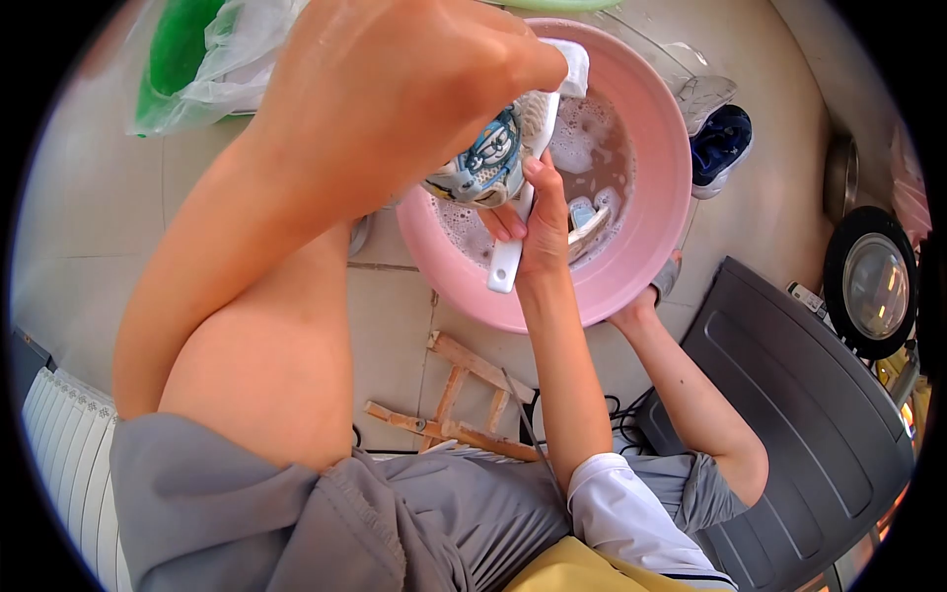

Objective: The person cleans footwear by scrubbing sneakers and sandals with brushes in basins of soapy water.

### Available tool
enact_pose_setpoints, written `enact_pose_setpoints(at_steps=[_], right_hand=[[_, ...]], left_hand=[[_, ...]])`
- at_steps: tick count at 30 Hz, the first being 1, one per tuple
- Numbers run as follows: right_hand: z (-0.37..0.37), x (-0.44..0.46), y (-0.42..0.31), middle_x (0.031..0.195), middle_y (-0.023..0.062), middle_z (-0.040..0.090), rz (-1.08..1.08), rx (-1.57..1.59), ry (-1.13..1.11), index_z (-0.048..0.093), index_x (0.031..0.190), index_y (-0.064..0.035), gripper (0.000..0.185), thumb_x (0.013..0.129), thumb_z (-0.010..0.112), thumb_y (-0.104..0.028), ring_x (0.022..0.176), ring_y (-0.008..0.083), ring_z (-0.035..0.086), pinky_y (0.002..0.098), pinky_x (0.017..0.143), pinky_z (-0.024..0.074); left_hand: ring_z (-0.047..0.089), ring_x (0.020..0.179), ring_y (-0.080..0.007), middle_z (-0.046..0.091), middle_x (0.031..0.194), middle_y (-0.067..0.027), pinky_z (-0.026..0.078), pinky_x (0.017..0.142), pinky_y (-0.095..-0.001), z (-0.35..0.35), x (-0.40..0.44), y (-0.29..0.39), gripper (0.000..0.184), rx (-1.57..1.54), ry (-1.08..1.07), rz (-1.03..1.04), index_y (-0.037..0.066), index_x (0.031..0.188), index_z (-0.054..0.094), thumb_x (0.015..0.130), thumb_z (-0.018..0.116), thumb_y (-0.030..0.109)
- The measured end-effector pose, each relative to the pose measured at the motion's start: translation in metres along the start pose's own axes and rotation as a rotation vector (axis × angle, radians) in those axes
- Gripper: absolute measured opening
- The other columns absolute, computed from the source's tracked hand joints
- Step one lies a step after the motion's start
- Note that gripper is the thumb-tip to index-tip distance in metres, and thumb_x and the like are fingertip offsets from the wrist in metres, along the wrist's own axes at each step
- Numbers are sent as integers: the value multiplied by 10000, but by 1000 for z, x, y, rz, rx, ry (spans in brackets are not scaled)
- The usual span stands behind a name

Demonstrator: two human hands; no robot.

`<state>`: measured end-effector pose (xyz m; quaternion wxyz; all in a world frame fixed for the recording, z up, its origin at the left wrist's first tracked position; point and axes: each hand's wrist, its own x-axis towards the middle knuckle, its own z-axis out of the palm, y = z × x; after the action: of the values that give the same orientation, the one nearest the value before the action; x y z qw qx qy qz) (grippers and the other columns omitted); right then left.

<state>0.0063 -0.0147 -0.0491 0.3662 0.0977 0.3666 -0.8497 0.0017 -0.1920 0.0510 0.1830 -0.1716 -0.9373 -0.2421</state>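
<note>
My right hand (545, 212) is closed round the white handle of a scrubbing brush (505, 264), held above the pink basin (669, 202). Large and close to the camera, my left hand (444, 69) bends over a sneaker (490, 148) with a blue cartoon face and pale mesh, and appears to grip it. Most of its fingers are hidden. The brush lies against the right side of the sneaker, its white head (570, 71) showing beyond my left hand. Murky, foamy water (604, 148) fills the basin, with a partly sunken white shoe (590, 235) in it.
Right of the basin, a navy shoe (722, 143) and a greyish shoe (702, 97) rest on the tiles. A wooden stool frame (464, 395) lies near my legs. A dark grey panel (789, 414) stands at the right. Upper left is a green tub (182, 49) with a plastic bag (242, 59).
</note>
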Motion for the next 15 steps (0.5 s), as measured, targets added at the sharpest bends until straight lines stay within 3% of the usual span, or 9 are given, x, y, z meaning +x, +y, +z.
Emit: enact_pose_setpoints(at_steps=[2,5,8,11,15], right_hand=[[0,0,1,802,42,561,1,10,13,377,1180,-68,404,814,483,-202,322,32,310,168,295,308],[1,0,1,796,39,562,6,34,18,389,1159,-68,382,813,485,-199,322,31,313,167,293,308],[0,2,3,788,38,562,5,50,3,398,1139,-68,365,810,485,-198,321,30,314,166,288,306],[0,4,3,784,40,561,3,44,-9,401,1131,-66,363,805,487,-202,319,30,311,164,283,305],[2,4,0,784,43,559,17,-17,29,396,1139,-62,385,797,495,-211,319,30,303,162,282,303]], left_hand=[[613,664,-208,639,811,-45,470,530,-279,-2,1,1,166,-7,-5,21,77,814,633,665,615,6],[569,565,-146,655,815,-21,430,489,-245,-5,3,3,153,35,-57,21,94,868,657,735,609,35],[593,597,-220,596,707,-39,439,463,-300,-9,6,5,106,-124,143,-13,77,769,568,670,582,42],[587,580,-209,588,702,-31,434,453,-296,-9,5,4,110,61,-17,-8,78,762,567,660,582,38],[579,557,-198,570,674,-24,432,442,-288,7,4,-4,114,-9,199,16,81,768,574,660,579,47]])
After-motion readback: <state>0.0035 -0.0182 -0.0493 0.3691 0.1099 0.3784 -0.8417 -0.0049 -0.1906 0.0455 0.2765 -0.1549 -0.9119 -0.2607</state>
